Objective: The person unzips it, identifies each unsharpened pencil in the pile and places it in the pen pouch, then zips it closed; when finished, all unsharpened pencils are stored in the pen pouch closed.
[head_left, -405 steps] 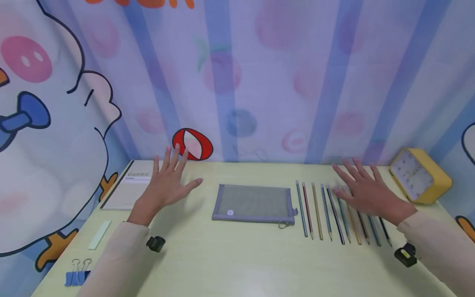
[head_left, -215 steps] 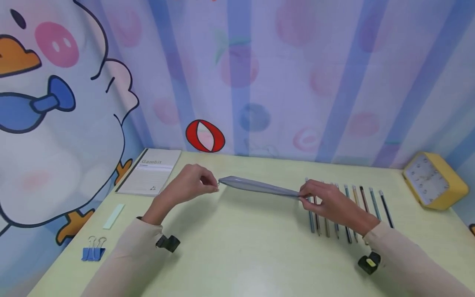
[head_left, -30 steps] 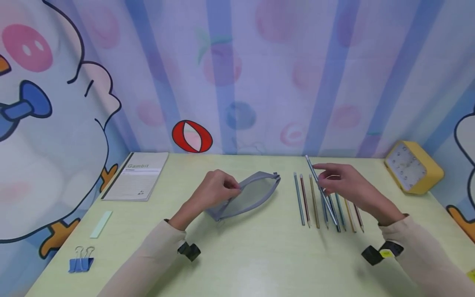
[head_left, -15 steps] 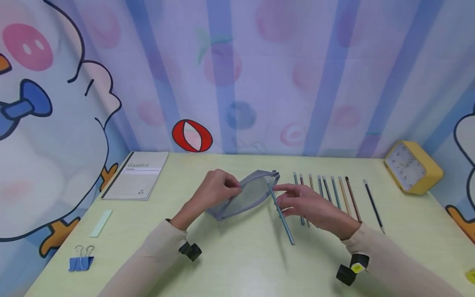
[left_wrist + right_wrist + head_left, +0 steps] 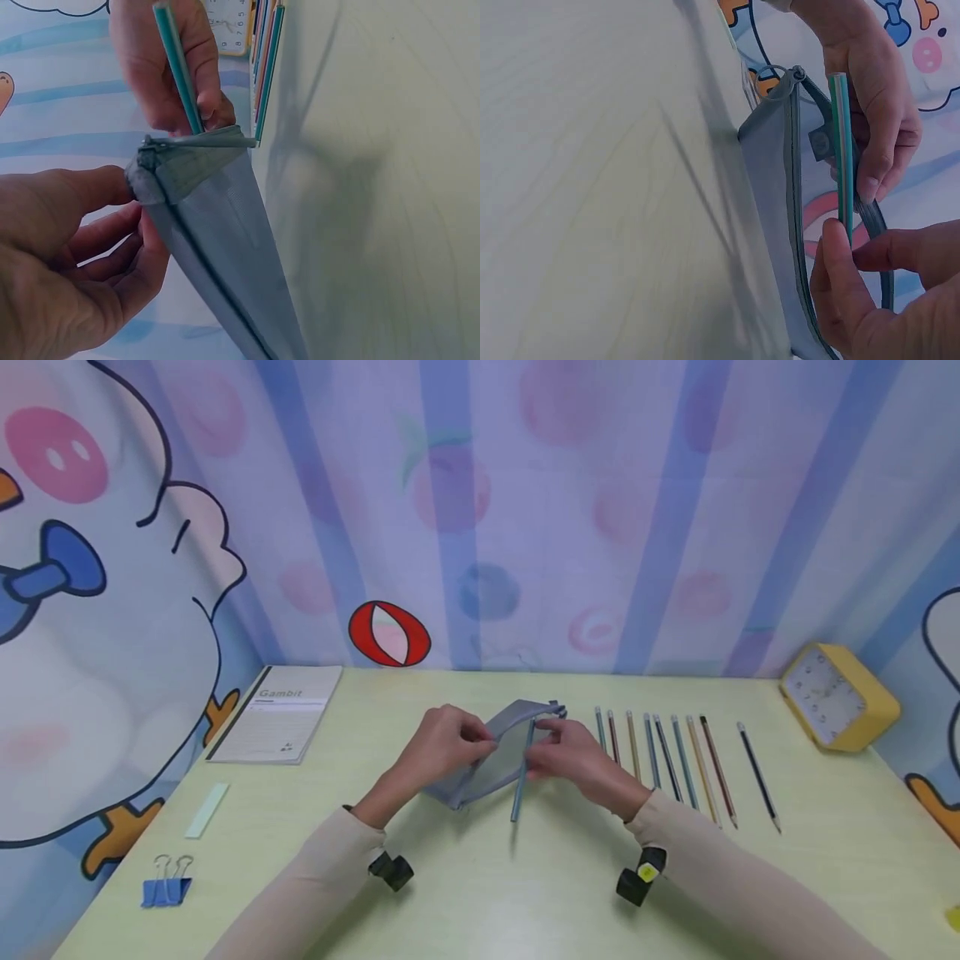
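Note:
A grey mesh zip pouch [image 5: 517, 714] stands tilted at mid-table with its mouth spread apart. My left hand [image 5: 444, 742] pinches its upper edge between thumb and fingers; the left wrist view shows the thumb and fingers at the pouch's end corner. At the mouth, my right hand [image 5: 577, 762] pinches a blue-green pencil [image 5: 518, 797], with its near end sticking out toward me. In the right wrist view the pencil [image 5: 841, 150] overlaps the gap between the two zip edges, and the fingers hide its other end. A zip ring [image 5: 772, 82] hangs at the pouch's corner.
Several pencils [image 5: 693, 760] lie in a row right of the pouch, one dark pencil [image 5: 759, 777] set apart. A yellow clock [image 5: 840, 697] stands at back right. On the left are a notebook [image 5: 273, 714], a pale green strip [image 5: 206, 810] and blue binder clips [image 5: 167, 892].
The pouch, flat on the table at first, was lifted and its mouth opened. My right hand has carried a pencil left from the row to that mouth; my left hand has barely moved lately.

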Demonstrator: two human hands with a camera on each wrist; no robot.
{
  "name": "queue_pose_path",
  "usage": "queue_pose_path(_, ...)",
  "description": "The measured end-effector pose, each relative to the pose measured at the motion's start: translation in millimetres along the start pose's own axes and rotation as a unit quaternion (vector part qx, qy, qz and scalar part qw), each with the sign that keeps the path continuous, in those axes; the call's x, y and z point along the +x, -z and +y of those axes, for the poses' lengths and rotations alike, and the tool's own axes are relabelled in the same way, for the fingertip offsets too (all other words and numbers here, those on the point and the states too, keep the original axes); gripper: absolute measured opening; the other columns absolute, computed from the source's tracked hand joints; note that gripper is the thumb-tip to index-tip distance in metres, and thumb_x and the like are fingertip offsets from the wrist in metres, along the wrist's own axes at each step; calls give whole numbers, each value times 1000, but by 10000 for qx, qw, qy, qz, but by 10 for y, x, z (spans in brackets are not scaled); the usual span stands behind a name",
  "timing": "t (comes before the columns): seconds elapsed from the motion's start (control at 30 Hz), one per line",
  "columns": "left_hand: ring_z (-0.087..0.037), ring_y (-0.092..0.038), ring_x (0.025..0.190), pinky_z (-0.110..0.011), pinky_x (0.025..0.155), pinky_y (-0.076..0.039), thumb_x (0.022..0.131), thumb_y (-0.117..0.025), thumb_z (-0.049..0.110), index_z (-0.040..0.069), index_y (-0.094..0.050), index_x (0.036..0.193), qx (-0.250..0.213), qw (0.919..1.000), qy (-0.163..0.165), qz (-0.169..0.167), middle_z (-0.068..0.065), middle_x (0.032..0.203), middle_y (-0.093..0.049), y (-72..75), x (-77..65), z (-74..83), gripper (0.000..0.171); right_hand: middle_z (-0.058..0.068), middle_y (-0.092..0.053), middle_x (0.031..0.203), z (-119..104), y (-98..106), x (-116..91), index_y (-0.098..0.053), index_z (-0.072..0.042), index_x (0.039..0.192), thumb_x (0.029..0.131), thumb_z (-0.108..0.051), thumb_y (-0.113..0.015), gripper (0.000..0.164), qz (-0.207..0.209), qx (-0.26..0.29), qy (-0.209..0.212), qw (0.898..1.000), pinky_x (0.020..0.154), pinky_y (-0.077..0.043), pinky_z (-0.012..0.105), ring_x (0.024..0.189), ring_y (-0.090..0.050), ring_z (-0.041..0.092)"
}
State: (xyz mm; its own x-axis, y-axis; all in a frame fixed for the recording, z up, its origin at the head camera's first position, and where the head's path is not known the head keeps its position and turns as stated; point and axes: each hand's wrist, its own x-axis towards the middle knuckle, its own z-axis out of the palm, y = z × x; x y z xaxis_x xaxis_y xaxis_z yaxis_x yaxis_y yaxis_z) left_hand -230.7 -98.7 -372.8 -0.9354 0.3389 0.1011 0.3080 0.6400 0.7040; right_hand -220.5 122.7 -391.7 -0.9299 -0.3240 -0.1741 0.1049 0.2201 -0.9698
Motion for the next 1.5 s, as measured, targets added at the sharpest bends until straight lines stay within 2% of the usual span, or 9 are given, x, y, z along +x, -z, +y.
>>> queue_pose_path(0.1,-5,-67,68,-22,65,-55,89,-76,17,11,-81,91,-45,10000,-13,63,0,83,-78,-24,2,-19,8,26,-72,105,-1,-54,72,-22,12,154,95,-6,-58,71,148,71,-54,9999,83,-60,31,74,-72,8)
queue_pose_path(0.27,-5,-68,66,-22,64,-55,88,-77,18,11,-81,90,-100,9999,-74,112,0,82,-78,-57,-4,-16,8,14,-72,87,38,-161,180,-26,10,153,95,-3,-58,68,405,123,-147,9990,78,-62,33,66,-71,9)
queue_pose_path(0.53,-5,-68,65,-22,63,-54,89,-76,18,11,-81,89,-173,9997,-127,130,-2,83,-78,-65,-10,-2,8,13,-73,77,90,-234,245,-35,6,149,94,-6,-58,61,680,-64,-164,9975,75,-61,34,62,-71,11)
queue_pose_path(0.73,-6,-68,65,-22,62,-54,89,-76,16,10,-81,90,-191,9997,-149,105,-3,83,-78,-66,-12,17,8,24,-74,98,121,-265,292,-30,5,152,96,-5,-60,64,978,90,-297,9947,73,-61,30,69,-74,14)
queue_pose_path(0.83,-7,-68,65,-22,62,-54,89,-76,15,9,-80,89,-186,9997,-152,105,-3,83,-78,-63,-9,27,7,30,-70,115,134,-276,313,-23,5,155,97,-3,-59,69,978,335,-315,9941,77,-61,30,77,-76,16)
queue_pose_path(0.97,-6,-67,65,-23,61,-54,89,-76,14,9,-80,90,-131,9996,-196,134,-3,83,-78,-58,-5,33,7,32,-66,122,121,-277,311,-25,5,155,97,-2,-59,68,932,500,-275,9940,80,-61,29,79,-75,14)
queue_pose_path(1.17,-5,-67,67,-23,64,-54,89,-76,17,12,-81,92,31,9996,-189,191,0,83,-78,-52,7,22,8,30,-59,129,78,-204,140,-33,6,152,99,-8,-59,61,648,290,-93,9974,87,-60,34,84,-74,13)
queue_pose_path(1.37,-5,-67,66,-24,67,-55,89,-77,19,12,-82,92,-29,9997,-100,228,1,81,-78,-39,12,9,9,28,-59,122,22,-52,-169,-43,7,146,100,-10,-59,52,241,-79,391,9989,92,-59,42,97,-74,29)
queue_pose_path(1.5,-5,-67,69,-24,69,-56,89,-77,19,12,-82,94,-45,9998,-85,185,1,82,-78,-24,1,-7,10,26,-62,117,-2,94,-337,-49,7,142,100,-12,-60,47,342,-632,608,9956,89,-60,43,102,-70,37)
